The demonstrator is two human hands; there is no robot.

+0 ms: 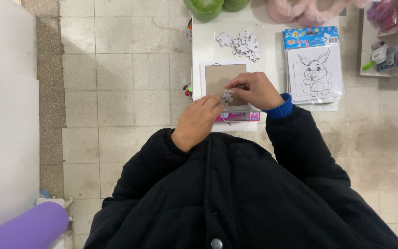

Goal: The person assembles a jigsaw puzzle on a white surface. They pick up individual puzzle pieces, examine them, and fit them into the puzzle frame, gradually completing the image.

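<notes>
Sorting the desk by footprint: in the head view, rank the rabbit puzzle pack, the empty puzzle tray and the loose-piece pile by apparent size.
1. rabbit puzzle pack
2. empty puzzle tray, partly hidden by hands, so unsure
3. loose-piece pile

Puzzle piece meets its tray on a white table

A small white jigsaw piece (pixel 227 96) lies pinched above the near edge of a square, white-rimmed puzzle tray (pixel 220 76), whose brown cardboard bed lies flat; a heap of loose white pieces (pixel 242 44) sits just beyond.
</notes>
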